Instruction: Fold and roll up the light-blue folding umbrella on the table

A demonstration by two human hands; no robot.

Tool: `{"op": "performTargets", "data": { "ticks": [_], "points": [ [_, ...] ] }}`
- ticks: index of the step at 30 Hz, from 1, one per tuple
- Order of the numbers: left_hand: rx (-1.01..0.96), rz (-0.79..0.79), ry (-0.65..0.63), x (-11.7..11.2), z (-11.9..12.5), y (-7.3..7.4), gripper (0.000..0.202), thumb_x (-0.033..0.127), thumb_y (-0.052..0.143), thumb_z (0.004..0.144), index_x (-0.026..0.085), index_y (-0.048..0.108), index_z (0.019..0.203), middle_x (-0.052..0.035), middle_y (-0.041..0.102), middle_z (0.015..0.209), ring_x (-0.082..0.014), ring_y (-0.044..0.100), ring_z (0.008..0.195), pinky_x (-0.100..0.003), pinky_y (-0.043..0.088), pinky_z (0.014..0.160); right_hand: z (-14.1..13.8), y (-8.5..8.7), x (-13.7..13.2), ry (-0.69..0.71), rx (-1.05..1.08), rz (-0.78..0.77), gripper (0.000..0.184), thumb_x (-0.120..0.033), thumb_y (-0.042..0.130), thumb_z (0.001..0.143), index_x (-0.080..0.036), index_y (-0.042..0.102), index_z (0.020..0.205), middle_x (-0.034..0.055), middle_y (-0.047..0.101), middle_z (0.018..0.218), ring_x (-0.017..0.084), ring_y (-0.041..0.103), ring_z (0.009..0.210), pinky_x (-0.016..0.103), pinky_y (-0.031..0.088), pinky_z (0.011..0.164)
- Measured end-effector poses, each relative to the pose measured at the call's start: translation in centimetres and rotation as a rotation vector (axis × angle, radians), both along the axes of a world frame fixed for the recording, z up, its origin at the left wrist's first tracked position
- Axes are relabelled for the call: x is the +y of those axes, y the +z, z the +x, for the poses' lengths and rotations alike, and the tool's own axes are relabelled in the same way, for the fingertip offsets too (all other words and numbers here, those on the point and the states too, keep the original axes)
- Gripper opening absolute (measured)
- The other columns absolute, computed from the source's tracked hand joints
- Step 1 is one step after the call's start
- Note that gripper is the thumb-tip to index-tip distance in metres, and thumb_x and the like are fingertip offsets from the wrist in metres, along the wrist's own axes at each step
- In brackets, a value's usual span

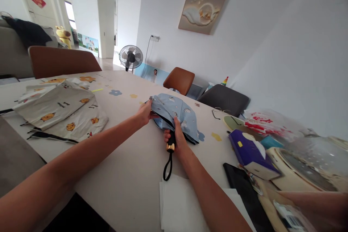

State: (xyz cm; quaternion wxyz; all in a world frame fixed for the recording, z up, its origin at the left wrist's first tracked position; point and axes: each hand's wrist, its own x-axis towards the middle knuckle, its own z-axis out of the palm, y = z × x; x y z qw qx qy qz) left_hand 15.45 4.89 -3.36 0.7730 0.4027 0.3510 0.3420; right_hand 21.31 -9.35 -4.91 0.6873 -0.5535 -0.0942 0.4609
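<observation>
Left hand (146, 112) and right hand (178, 136), a little apart, both hold a pale blue umbrella (182, 110) over the desk (119, 174).
The right hand is wrapped around the black handle (171, 140), its thumb up against the canopy, and a wrist strap (168, 168) hangs below; the left hand grips the gathered fabric at the canopy's left edge. A cream umbrella (63, 103) with orange cartoon prints lies to the left, white papers (176, 203) near the right forearm, and a purple tissue box (248, 150) to the right.
</observation>
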Motion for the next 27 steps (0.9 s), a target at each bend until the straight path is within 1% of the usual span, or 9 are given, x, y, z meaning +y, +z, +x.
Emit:
{"op": "performTargets", "data": {
  "ticks": [2,4,7,12,19,22,24,26,27],
  "points": [
    [0.003,-0.022,0.051,0.9,-0.3,-0.1,0.02,0.038,0.045,0.088,0.019,0.051,0.088,0.0011,0.054,0.062,-0.0139,0.06,0.057,-0.031,0.055,0.058,0.0,0.0,0.0,0.01,0.06,0.012,0.044,-0.061,0.048,0.078,-0.018,0.047,0.071,-0.0058,0.043,0.047,0.006,0.037,0.033,0.017,0.034,0.028],
    [0.01,-0.033,0.075,1.6,-0.6,-0.3,0.018,0.035,0.047,0.087,0.018,0.051,0.084,0.0016,0.052,0.059,-0.0126,0.059,0.054,-0.029,0.055,0.057,0.1,-0.1,0.0,0.01,0.096,0.023,0.038,-0.055,0.054,0.078,-0.018,0.046,0.071,-0.0065,0.043,0.047,0.005,0.037,0.033,0.016,0.034,0.028],
    [0.01,-0.035,0.054,2.0,-1.0,-0.5,0.016,0.031,0.051,0.085,0.017,0.052,0.076,0.0009,0.052,0.058,-0.012,0.057,0.051,-0.029,0.055,0.055,0.1,-0.2,0.1,0.008,0.095,0.027,0.031,-0.047,0.06,0.077,-0.019,0.046,0.072,-0.0074,0.043,0.047,0.005,0.036,0.033,0.016,0.033,0.028],
    [-0.012,-0.054,0.032,2.4,-1.1,-0.8,0.014,0.029,0.049,0.085,0.018,0.052,0.076,0.0002,0.055,0.061,-0.011,0.056,0.051,-0.028,0.055,0.055,0.2,-0.2,0.1,-0.002,0.109,0.023,0.028,-0.043,0.06,0.079,-0.02,0.044,0.074,-0.008,0.042,0.046,0.005,0.035,0.032,0.016,0.031,0.028],
    [0.036,-0.11,-0.028,4.5,-2.0,-2.2,0.022,0.016,0.035,0.088,0.017,0.049,0.071,-0.0051,0.058,0.064,-0.0117,0.06,0.055,-0.025,0.054,0.058,0.4,-0.2,0.0,0.004,0.134,0.037,0.023,-0.03,0.058,0.08,-0.02,0.04,0.069,-0.0085,0.041,0.048,0.004,0.034,0.033,0.014,0.032,0.03],
    [0.078,-0.061,-0.029,5.1,-2.3,-2.7,0.023,0.014,0.035,0.086,0.017,0.047,0.067,-0.0055,0.057,0.064,-0.012,0.06,0.056,-0.027,0.054,0.061,0.5,-0.2,0.0,0.009,0.142,0.032,0.023,-0.029,0.057,0.08,-0.02,0.04,0.067,-0.0076,0.043,0.049,0.004,0.035,0.033,0.015,0.033,0.03],
    [0.119,-0.001,-0.021,4.9,-2.2,-2.6,0.02,0.014,0.037,0.084,0.016,0.047,0.067,-0.006,0.057,0.066,-0.0136,0.061,0.06,-0.029,0.054,0.064,0.4,-0.3,0.0,0.008,0.143,0.031,0.023,-0.03,0.058,0.079,-0.02,0.04,0.067,-0.007,0.045,0.05,0.004,0.036,0.033,0.016,0.034,0.029],
    [0.168,0.095,0.015,4.1,-2.1,-2.3,0.013,0.016,0.043,0.081,0.016,0.049,0.07,-0.0078,0.059,0.074,-0.0176,0.063,0.072,-0.034,0.053,0.071,0.4,-0.4,0.0,-0.001,0.141,0.035,0.021,-0.028,0.056,0.08,-0.02,0.041,0.067,-0.0065,0.046,0.051,0.004,0.036,0.033,0.016,0.034,0.029],
    [0.188,0.155,0.046,3.5,-2.0,-2.0,0.007,0.017,0.048,0.079,0.016,0.051,0.073,-0.0087,0.06,0.081,-0.02,0.063,0.083,-0.036,0.051,0.077,0.4,-0.4,0.0,-0.007,0.14,0.038,0.02,-0.026,0.054,0.08,-0.019,0.041,0.067,-0.0063,0.047,0.051,0.004,0.036,0.033,0.016,0.035,0.03]
  ]
}}
